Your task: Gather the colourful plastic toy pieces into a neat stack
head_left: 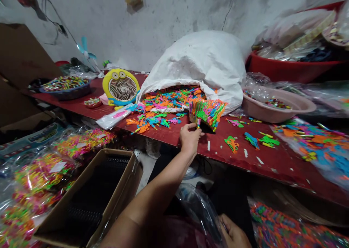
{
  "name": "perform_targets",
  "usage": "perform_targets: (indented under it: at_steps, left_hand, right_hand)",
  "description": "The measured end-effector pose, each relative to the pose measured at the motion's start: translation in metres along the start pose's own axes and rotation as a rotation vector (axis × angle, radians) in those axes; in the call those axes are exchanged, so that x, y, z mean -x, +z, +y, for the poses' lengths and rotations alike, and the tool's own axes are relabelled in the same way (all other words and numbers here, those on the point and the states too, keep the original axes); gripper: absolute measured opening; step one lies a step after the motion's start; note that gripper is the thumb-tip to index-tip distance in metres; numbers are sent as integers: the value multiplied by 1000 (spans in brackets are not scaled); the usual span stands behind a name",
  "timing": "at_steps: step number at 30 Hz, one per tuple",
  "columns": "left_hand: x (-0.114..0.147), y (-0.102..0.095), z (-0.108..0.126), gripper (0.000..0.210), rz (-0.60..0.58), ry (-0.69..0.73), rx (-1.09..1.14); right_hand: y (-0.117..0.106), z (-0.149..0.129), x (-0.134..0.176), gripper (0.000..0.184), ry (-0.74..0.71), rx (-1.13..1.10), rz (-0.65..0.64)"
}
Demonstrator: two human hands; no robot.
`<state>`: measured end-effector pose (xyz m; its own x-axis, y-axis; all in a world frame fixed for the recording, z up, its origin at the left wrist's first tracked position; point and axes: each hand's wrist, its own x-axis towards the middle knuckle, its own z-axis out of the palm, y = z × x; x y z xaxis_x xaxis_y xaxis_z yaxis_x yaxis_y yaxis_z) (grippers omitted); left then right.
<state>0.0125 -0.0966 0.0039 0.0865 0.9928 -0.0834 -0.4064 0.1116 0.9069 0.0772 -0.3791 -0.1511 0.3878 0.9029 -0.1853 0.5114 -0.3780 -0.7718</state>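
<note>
My left hand [190, 137] reaches to the table's front edge, its fingers pinched on a small coloured stick-like piece [199, 123]. Right behind it stands a dense row of bright plastic pieces [208, 112], upright in what looks like a black holder, partly hidden. Low in the view, my right hand [235, 234] has its fingers closed on a clear plastic bag [195, 200] that lies over my lap. Loose plastic pieces [151, 121] spill from a big white sack [201, 59] behind the row. A few more pieces [252, 140] lie on the red table to the right.
A yellow fan [121, 87] and a blue basin [67, 92] stand left on the table. At right are a pink basin [297, 104], a red tub [289, 68] and a plastic sheet with pieces [321, 144]. A cardboard box [133, 171] of black parts and filled bags [40, 175] sit below left.
</note>
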Motion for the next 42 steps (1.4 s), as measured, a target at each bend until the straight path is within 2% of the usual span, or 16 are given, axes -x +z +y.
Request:
perform_targets:
  at_steps: [5, 10, 17, 26, 32, 38, 42]
  left_hand:
    - [-1, -8, 15, 24, -39, -23, 16]
    - [-5, -20, 26, 26, -72, -33, -14]
    - [-9, -29, 35, 28, -78, -33, -52]
    - [-11, -38, 29, 31, -41, -24, -28]
    - [-19, -43, 19, 29, 51, -38, -27]
    - [-36, -58, 9, 24, 137, -11, -34]
    - [-53, -71, 8, 24, 119, -6, -30]
  right_hand:
    - [3, 7, -2, 53, -23, 2, -23]
    - [5, 13, -2, 45, -14, 33, 6]
    - [6, 17, -3, 40, -16, 82, -13]
    - [6, 20, -2, 38, -1, 75, -17]
    - [4, 14, 0, 37, 7, 75, -5]
    - [0, 6, 1, 36, 48, 58, -2]
    - [-2, 5, 0, 35, 53, 70, -19]
